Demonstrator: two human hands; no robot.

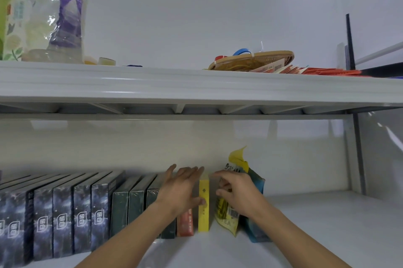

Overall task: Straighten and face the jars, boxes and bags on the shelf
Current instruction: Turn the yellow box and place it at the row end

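Left hand: the left hand (182,187) lies with straight fingers against the row of boxes, its thumb touching the front edge of the yellow box (203,206); it presses and does not grasp.
Right hand: the right hand (236,191) has curled fingers that pinch the upper part of the yellow bag (226,213); the exact grip is partly hidden by the hand itself.
Yellow box: it stands upright on the lower shelf (305,224), narrow side to the front, between the two hands, at the right end of the row.
Red box: the red box (185,223) stands just left of the yellow one; its upper half is covered by the left wrist.
Green boxes: the dark green boxes (128,211) stand upright in a row; the one nearest the hand is mostly hidden behind the left forearm.
Dark blue boxes: the dark blue boxes (63,219) fill the left part of the lower shelf, and the row is cut off by the left edge of the picture.
Yellow bag: it leans just right of the yellow box, its printed text too blurred to read.
Blue bag: the blue bag (257,233) stands behind and right of the yellow bag, largely covered by the right hand and arm.
Upper shelf: the upper shelf (196,84) carries a clear plastic bottle (58,12) at left, a flat woven basket (250,61) and red packets (322,71) at right; a green thing at the far left is cut off and cannot be identified.
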